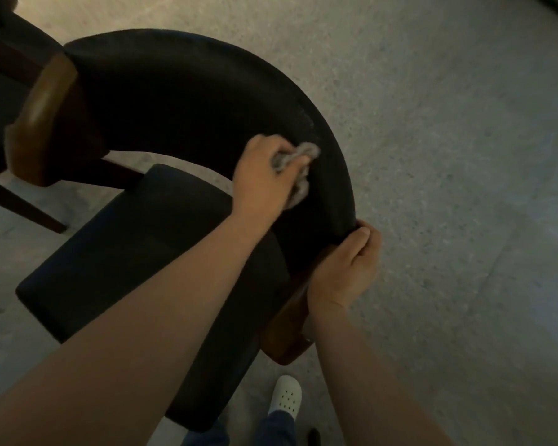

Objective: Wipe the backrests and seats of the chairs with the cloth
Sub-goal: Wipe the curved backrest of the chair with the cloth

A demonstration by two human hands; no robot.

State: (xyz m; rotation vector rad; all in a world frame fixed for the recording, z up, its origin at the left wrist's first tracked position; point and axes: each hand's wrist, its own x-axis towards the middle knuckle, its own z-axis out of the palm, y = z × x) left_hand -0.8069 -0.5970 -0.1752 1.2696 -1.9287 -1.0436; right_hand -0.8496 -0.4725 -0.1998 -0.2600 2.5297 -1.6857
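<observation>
A chair with a curved black backrest (181,101) and a dark seat (136,252) fills the middle of the view. My left hand (264,178) grips a crumpled grey cloth (298,162) and presses it against the inner face of the backrest near its right end. My right hand (345,268) holds the right end of the backrest, fingers curled over its edge just above the wooden armrest tip (287,333).
The other wooden armrest tip (42,117) sticks out at the left, with dark chair legs (23,204) below it. Part of another dark chair (0,33) shows at the top left. Speckled grey floor (448,156) spreads to the right. My white shoe (285,397) is below the seat.
</observation>
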